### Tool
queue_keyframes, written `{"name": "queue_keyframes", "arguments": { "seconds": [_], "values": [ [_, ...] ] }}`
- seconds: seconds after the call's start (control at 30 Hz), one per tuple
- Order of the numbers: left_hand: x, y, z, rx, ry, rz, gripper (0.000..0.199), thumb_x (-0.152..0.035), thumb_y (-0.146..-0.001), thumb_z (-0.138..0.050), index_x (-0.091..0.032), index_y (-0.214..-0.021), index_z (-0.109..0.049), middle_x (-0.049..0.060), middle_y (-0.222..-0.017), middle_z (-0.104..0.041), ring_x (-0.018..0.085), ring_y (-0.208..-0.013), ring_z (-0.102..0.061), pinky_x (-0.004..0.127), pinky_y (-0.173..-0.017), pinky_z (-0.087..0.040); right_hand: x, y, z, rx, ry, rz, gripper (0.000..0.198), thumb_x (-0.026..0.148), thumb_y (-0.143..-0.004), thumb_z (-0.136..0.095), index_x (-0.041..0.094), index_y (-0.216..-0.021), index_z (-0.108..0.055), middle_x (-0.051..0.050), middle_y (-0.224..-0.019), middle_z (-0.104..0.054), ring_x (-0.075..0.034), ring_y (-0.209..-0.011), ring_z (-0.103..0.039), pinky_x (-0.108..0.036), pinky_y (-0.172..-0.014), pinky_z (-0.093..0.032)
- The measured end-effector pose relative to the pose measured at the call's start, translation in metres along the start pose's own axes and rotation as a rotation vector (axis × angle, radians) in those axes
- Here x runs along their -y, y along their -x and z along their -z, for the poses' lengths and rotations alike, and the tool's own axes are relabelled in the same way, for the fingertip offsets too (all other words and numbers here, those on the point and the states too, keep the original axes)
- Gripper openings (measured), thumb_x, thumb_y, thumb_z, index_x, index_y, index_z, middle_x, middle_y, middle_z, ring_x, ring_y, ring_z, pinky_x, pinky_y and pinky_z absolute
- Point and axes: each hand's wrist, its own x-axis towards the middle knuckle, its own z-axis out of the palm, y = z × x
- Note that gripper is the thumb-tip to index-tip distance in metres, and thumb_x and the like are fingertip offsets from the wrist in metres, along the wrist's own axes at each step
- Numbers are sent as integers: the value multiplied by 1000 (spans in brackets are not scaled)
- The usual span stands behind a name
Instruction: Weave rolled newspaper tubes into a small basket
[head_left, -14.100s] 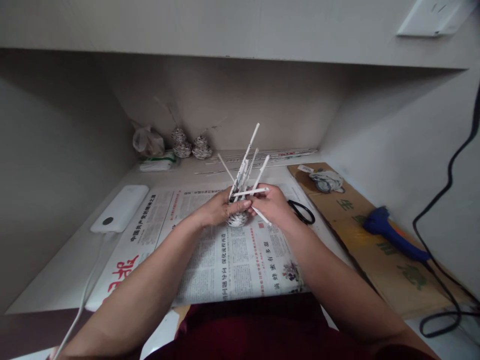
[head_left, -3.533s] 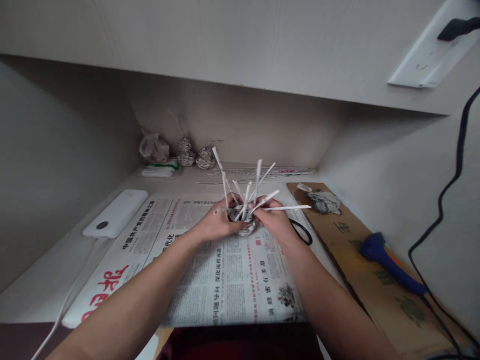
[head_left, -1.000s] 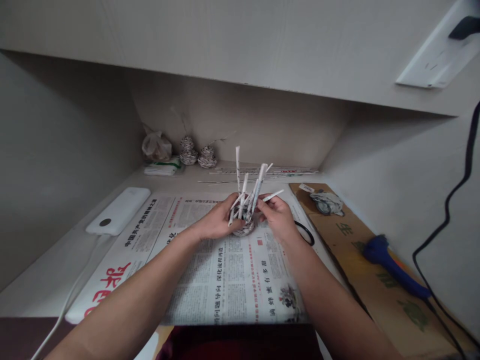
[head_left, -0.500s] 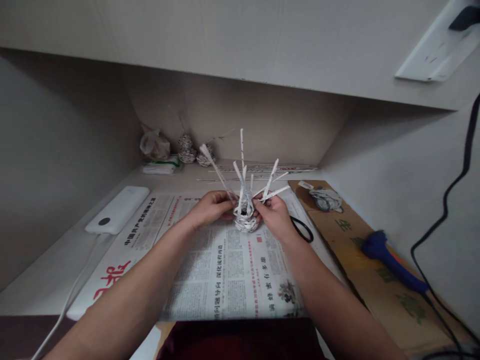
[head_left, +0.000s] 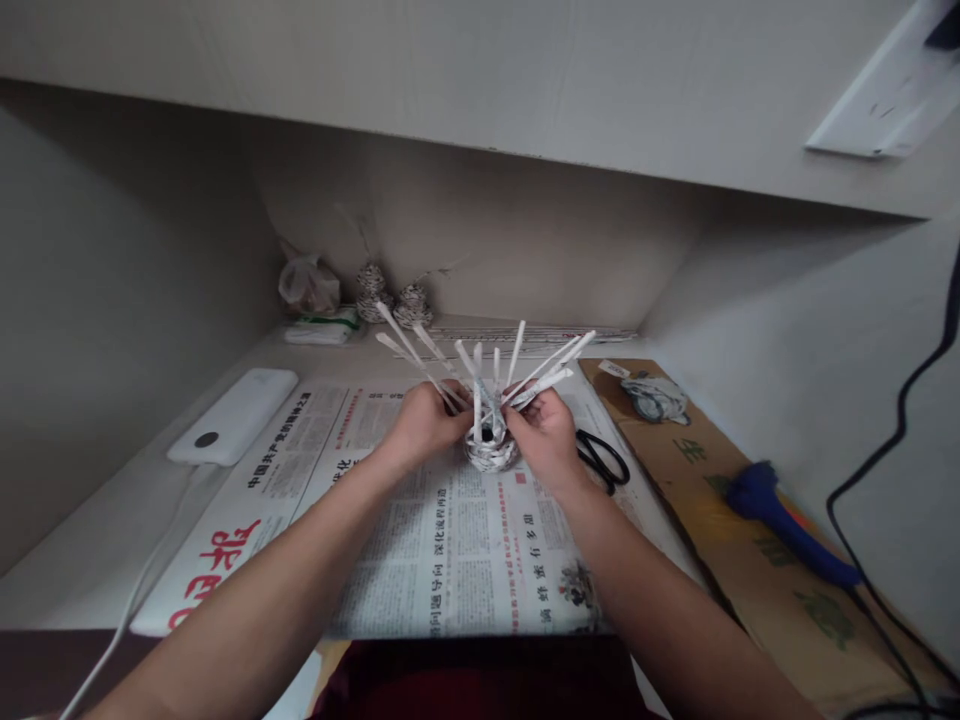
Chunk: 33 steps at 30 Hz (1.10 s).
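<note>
Between my hands is a small round basket woven from rolled newspaper [head_left: 491, 456], with several white paper strands standing up and fanning out from its rim. My left hand [head_left: 433, 418] is closed on its left side, thumb and fingers pinching the strands there. From the right, my right hand [head_left: 546, 425] pinches the strands near the rim. Both sets of fingertips are partly hidden by the paper. Beneath lies a spread newspaper [head_left: 405, 550]. Black-handled scissors [head_left: 606, 462] lie just beside my right wrist, their blades out of sight.
A white power bank [head_left: 232, 415] with a cable lies at the left. Cardboard [head_left: 690, 490] on the right bears a blue glue gun [head_left: 787, 525] and a crumpled wrapped bundle [head_left: 655, 398]. Two woven gourd shapes [head_left: 412, 305] and long paper sticks [head_left: 525, 336] are at the back, under a low overhang.
The strands now splay wider, with more leaning left over my left hand. The basket has tipped slightly, and more of the scissors' handles shows.
</note>
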Motion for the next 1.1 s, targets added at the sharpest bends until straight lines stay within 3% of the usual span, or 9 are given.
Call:
{"name": "queue_keyframes", "arguments": {
  "seconds": [0.27,0.4,0.57,0.67,0.93,1.1],
  "values": [
    [6,0,-9,19,103,-101,7,-19,-70,-64,-15,-71,-69,5,-72,-72,18,-69,-64,27,-65,-49,5,-1,2,-58,64,-24,32,26,-70,-72,23,-94,-51,7,-65,-60,-12,-55,-57,-23,-53,-46],
    [6,0,-12,31,147,-91,11,-16,-71,-61,-14,-76,-71,4,-74,-71,16,-67,-63,25,-64,-48,2,-4,4,-40,11,-125,35,30,-68,-73,22,-96,-54,6,-66,-61,-13,-54,-58,-24,-52,-46],
    [5,1,-14,-27,149,-14,14,-15,-69,-63,-14,-81,-70,3,-70,-69,15,-62,-61,24,-59,-46,0,-3,5,51,6,-172,33,29,-66,-73,20,-95,-60,2,-74,-65,-14,-63,-62,-24,-56,-48],
    [8,1,-17,-60,186,-39,14,-16,-68,-64,-15,-81,-68,2,-70,-68,15,-63,-60,24,-61,-46,-1,-1,5,47,37,-164,36,25,-66,-73,21,-99,-61,2,-76,-67,-14,-68,-63,-24,-61,-49],
    [7,1,-21,1,377,-9,12,-18,-67,-68,-15,-77,-62,1,-71,-65,13,-64,-58,23,-61,-45,1,-1,4,79,35,-168,28,23,-64,-72,21,-90,-62,1,-77,-68,-15,-68,-63,-25,-64,-49],
    [6,2,-23,-12,357,-14,4,-20,-72,-63,-17,-74,-59,-1,-66,-59,13,-60,-53,24,-59,-41,8,2,1,120,14,-175,23,22,-65,-69,21,-86,-61,4,-72,-67,-13,-65,-62,-24,-62,-48]
  ]
}}
